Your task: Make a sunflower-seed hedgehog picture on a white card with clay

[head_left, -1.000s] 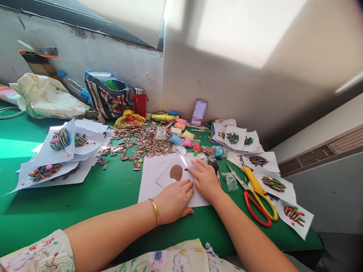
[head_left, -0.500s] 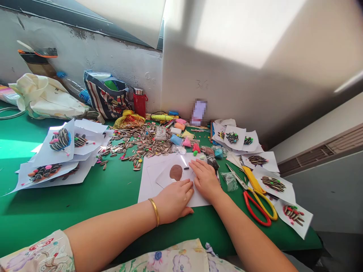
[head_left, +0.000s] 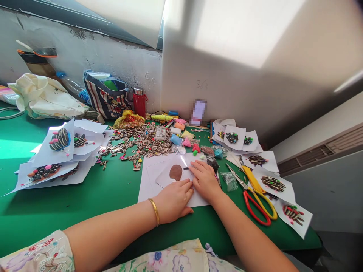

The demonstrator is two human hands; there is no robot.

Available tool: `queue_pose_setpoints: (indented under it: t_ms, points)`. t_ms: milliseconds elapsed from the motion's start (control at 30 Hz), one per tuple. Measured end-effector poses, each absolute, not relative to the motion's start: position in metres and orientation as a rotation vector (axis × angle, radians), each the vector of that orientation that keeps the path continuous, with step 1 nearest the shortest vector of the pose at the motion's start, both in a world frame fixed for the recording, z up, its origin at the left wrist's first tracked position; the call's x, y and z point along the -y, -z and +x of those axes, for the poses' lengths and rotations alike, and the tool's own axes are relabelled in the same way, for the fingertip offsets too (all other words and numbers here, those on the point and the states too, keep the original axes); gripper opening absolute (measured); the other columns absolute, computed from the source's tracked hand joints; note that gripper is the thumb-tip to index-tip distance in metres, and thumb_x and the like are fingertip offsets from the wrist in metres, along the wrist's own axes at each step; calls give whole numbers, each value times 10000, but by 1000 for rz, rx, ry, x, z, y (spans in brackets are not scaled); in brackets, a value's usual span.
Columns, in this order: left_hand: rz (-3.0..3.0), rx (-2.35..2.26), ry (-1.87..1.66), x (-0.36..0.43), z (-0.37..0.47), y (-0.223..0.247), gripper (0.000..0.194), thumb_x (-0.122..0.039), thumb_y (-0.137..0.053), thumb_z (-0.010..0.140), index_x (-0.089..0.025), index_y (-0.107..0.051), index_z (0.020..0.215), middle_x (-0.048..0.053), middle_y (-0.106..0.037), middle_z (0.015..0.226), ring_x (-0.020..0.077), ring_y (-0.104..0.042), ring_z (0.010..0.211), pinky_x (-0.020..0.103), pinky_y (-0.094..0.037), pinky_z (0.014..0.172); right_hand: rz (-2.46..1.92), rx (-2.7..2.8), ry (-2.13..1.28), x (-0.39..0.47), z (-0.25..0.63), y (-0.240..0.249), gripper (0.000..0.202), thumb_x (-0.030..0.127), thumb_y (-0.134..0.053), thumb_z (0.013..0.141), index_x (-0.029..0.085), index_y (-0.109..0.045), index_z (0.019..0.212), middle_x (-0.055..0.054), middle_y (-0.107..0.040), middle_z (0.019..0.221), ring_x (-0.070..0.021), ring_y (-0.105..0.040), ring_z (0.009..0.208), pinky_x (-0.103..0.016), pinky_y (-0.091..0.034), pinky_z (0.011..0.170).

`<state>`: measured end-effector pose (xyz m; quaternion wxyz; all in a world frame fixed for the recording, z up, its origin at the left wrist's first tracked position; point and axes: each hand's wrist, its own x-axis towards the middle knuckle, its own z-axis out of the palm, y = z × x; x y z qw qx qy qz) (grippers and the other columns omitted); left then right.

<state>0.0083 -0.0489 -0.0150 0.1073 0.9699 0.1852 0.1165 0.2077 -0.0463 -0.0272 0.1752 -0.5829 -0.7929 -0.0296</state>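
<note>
White paper point(head_left: 146, 189) lies on the green table, with a smaller white sheet point(head_left: 162, 177) on top bearing a flat brown oval point(head_left: 176, 172). My left hand point(head_left: 174, 200), a gold bangle at its wrist, rests flat on the sheets just below the oval. To its right my right hand point(head_left: 204, 180) lies with fingers stretched over the paper. A small black piece point(head_left: 186, 168) touches or nearly touches its fingertips. Nothing shows gripped in either hand.
Striped seeds point(head_left: 153, 145) are heaped behind the paper, beside packets of coloured clay point(head_left: 176, 139). Scissors point(head_left: 258, 202) and a yellow cutter point(head_left: 253, 179) lie at right. Seed-decorated sheets point(head_left: 61, 162) stand at left, more at right. A red flask point(head_left: 139, 102) is by the wall.
My right hand's fingertips have shifted slightly left, closer to the small black piece. My left hand has stayed in place.
</note>
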Motion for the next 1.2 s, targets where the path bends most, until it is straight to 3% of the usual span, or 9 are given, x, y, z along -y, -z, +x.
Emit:
queue_pose_setpoints:
  t_ms: [733,1000,1200]
  points:
    - [2895,-552,-323,49,8,17,643,-483,-678,836,-44,-562,1290,234,-548,1387,362,-491,1315,451,-436,1060,-1730,2190,197,47,207,22,363,124,-512,838,224,-691,1138,-67,-615,1358,-267,-465,1294,-451,-314,1040]
    - [2905,-550,-309,49,8,15,652,-485,-672,841,-30,-559,1294,244,-550,1379,368,-494,1309,458,-450,1050,-1704,2221,196,47,206,23,434,115,-509,841,228,-646,1237,-63,-592,1387,-261,-456,1307,-443,-319,1042]
    - [2869,-550,-352,49,8,14,622,-472,-671,839,-52,-554,1282,235,-570,1350,361,-500,1304,467,-450,1047,-1590,2234,215,48,208,26,425,92,-526,824,250,-682,1186,-42,-592,1389,-264,-448,1316,-452,-309,1051]
